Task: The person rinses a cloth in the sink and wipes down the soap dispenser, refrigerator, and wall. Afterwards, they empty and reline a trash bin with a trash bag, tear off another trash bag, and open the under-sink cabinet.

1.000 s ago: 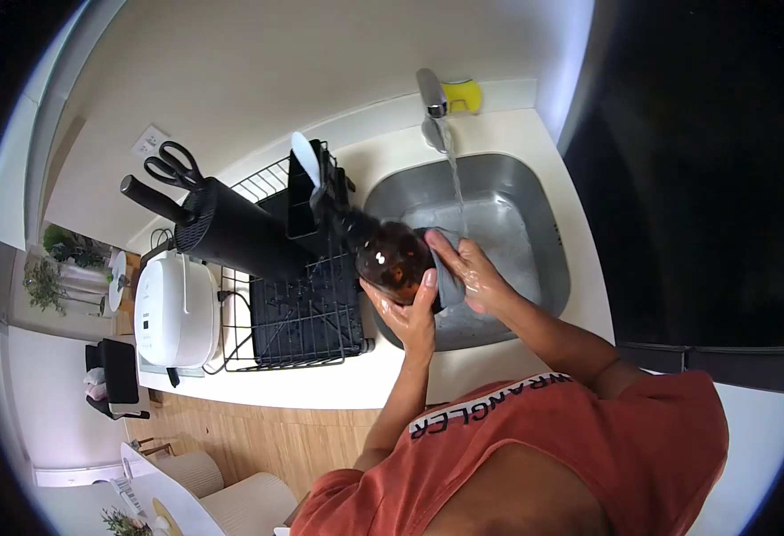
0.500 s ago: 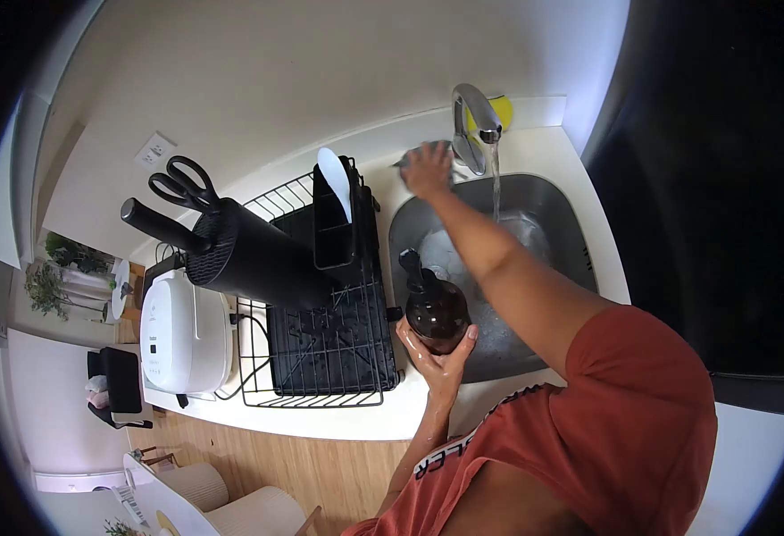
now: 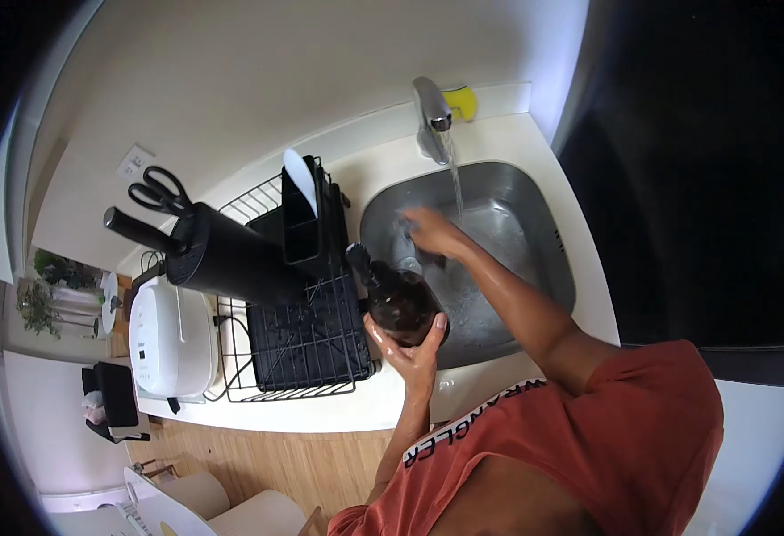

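My left hand [image 3: 410,353] is wrapped round the lower part of a dark brown bottle [image 3: 405,313] with a black pump top [image 3: 362,266], held tilted over the sink's near left edge. Over the left part of the sink, my right hand [image 3: 432,232] is blurred by motion, its fingers closed on a grey cloth [image 3: 405,239] that shows only in part. Both hands look wet. Water runs from the silver faucet [image 3: 432,116] into the grey sink [image 3: 535,214], to the right of my right hand.
Left of the sink stands a black dish rack [image 3: 298,389] with a utensil holder [image 3: 303,237] and a white spatula [image 3: 300,181]. Beside them are a black knife block [image 3: 231,255] with scissors [image 3: 160,190] and a white appliance [image 3: 173,339]. Something yellow [image 3: 460,104] is behind the faucet.
My right hand went from the cloth against the bottle to the counter beside the faucet, then back over the sink. My left hand keeps hold of the bottle. The camera view has shifted.
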The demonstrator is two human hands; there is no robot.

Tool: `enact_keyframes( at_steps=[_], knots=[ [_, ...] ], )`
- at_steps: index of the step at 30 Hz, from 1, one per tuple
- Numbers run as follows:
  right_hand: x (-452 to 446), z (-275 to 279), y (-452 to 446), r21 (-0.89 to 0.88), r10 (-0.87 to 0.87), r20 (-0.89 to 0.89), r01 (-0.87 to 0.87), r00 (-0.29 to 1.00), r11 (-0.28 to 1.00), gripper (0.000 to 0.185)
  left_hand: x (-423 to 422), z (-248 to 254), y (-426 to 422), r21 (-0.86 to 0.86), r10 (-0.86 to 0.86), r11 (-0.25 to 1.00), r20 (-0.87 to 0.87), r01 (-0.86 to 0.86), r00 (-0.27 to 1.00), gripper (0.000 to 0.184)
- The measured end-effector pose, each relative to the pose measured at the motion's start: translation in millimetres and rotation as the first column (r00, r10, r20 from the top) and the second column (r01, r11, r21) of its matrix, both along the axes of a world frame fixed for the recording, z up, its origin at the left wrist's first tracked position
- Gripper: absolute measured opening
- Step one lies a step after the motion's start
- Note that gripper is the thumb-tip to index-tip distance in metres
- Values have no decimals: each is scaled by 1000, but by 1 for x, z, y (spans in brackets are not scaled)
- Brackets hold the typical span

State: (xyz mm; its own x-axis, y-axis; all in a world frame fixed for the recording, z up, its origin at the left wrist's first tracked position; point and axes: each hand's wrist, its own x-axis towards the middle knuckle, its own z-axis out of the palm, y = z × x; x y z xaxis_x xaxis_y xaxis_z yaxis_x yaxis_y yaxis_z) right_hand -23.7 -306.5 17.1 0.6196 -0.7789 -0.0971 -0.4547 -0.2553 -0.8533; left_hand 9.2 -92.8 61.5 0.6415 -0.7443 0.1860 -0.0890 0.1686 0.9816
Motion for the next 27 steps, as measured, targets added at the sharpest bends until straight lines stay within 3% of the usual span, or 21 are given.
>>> enact_keyframes(
  at_steps=[1, 3, 5, 7, 8, 9, 10, 11, 12, 15, 16, 17, 19, 22, 25, 27],
  knots=[
    [-36, 21, 23, 90, 107, 153, -122, 982, 989, 31, 0, 2, 1, 7, 7, 1000, 75, -7, 997, 84],
    [-101, 51, 44, 199, 47, 345, -122, 937, 972, 37, -1, 6, 2, 19, 9, 1000, 151, -12, 989, 83],
    [-158, 48, 15, 119, -53, 353, 11, 934, 993, 34, -5, 9, -4, 2, -23, 1000, 186, 23, 982, 78],
    [-187, 47, -29, 210, -337, 318, 281, 886, 937, 31, -16, 7, -12, 9, -58, 998, 132, 58, 990, 77],
    [-191, 47, -50, 127, -485, 258, 468, 836, 874, 31, -22, 7, -16, 15, -85, 996, 84, 84, 993, 75],
    [-196, 35, -74, -225, -484, 157, 508, 861, 831, 50, -30, 9, -21, -3, -86, 996, 62, 86, 994, 74],
    [-191, 15, -94, -226, -487, 160, 512, 859, 829, 50, -33, 7, -24, -6, -89, 996, 64, 90, 994, 74],
    [-180, -10, -112, -366, -565, -146, 486, 812, 793, 58, -35, 3, -27, -3, -129, 991, 145, 130, 981, 73],
    [-168, -27, -128, -493, -624, -419, 412, 660, 766, 67, -38, 1, -32, -1, -164, 986, 225, 168, 960, 72],
    [-120, -43, -163, -507, -634, -424, 411, 647, 758, 75, -54, 6, -50, -14, -171, 983, 313, 185, 934, 72],
    [-107, -44, -166, -560, -622, -374, 367, 688, 743, 71, -58, 8, -57, -16, -191, 977, 381, 213, 904, 72],
    [-94, -45, -166, -600, -617, -334, 344, 712, 722, 68, -64, 7, -67, -61, -200, 971, 316, 230, 927, 76],
    [-78, -48, -164, -641, -606, -293, 318, 740, 699, 65, -72, 19, -85, -73, -210, 965, 358, 251, 910, 73],
    [-73, -49, -164, -697, -502, -270, 193, 822, 691, 61, -84, 37, -116, -113, -210, 954, 413, 279, 886, 70],
    [-79, -71, -176, -816, -276, -159, 31, 948, 577, 47, -98, 43, -150, -168, -202, 940, 423, 295, 884, 71],
    [-88, -74, -180, -740, -123, -123, -9, 985, 672, 44, -108, 44, -174, -228, -193, 931, 353, 284, 916, 71]
  ],
)
